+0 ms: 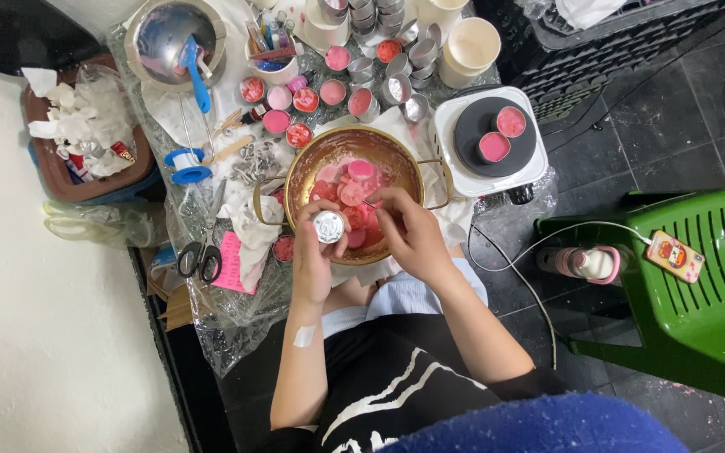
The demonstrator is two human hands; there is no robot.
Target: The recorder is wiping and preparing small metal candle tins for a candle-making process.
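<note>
Brass bowl: a gold-coloured, two-handled bowl (310, 168) is sitting at the middle of the plastic-covered work surface, holding pink and red wax discs (351, 186); every place below is given from this bowl.
Left hand: the left hand (316, 252) is hovering over the bowl's near rim, its fingers curling around a small round silver tin (328, 226) and gripping it by the sides, open face up.
Right hand: the right hand (410, 231) is reaching in over the bowl's near right edge, fingertips pressing together in a pinch on something thin beside the tin; what it is pinching is too small to tell.
Tin: it is staying above the bowl's near rim, just left of the right fingertips.
Hotplate: a white square hotplate (530, 164) with a black top is standing just right of the bowl, carrying two pink-filled tins (502, 134).
Filled tins: a cluster of small tins (304, 99) with pink and red wax is lying just beyond the bowl.
Scissors: black-handled scissors (200, 260) are lying left of the bowl, near its front.
Steel pot: a steel pot (161, 38) with a blue spatula (197, 75) is standing well beyond the bowl to the left.
Green stool: a green plastic stool (715, 277) is standing well to the right of the bowl, on the dark floor.
</note>
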